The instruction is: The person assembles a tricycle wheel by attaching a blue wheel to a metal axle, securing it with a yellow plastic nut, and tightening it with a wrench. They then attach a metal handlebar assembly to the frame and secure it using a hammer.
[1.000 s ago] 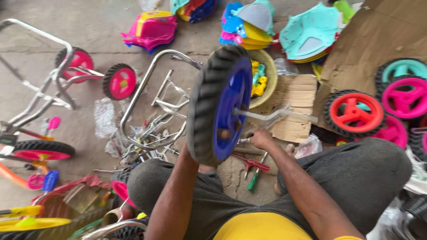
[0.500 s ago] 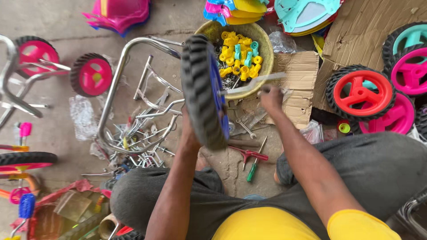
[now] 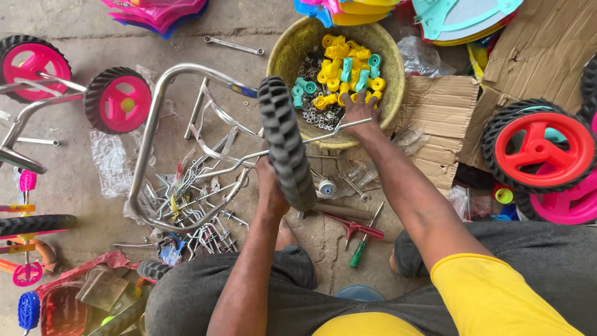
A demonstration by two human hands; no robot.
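My left hand [image 3: 272,182] grips a black toy tyre [image 3: 286,142] seen edge-on, with a thin metal axle rod [image 3: 336,129] running through it. My right hand [image 3: 359,111] reaches into a yellow-green bowl [image 3: 287,52] and rests on its contents: small yellow and teal plastic caps [image 3: 343,70] over metal nuts [image 3: 314,116]. The rod's right end lies under that hand. A bent chrome tricycle frame [image 3: 154,118] lies left of the tyre.
Loose metal rods and brackets [image 3: 193,199] litter the floor. Red pliers [image 3: 354,225] and a green screwdriver [image 3: 359,249] lie near my knees. A red wheel [image 3: 542,149] sits right on cardboard [image 3: 435,118]; pink wheels [image 3: 118,101] left. A spanner [image 3: 233,45] lies above.
The tyre has turned from showing its blue hub to edge-on. My right hand has moved up from the axle into the bowl of caps.
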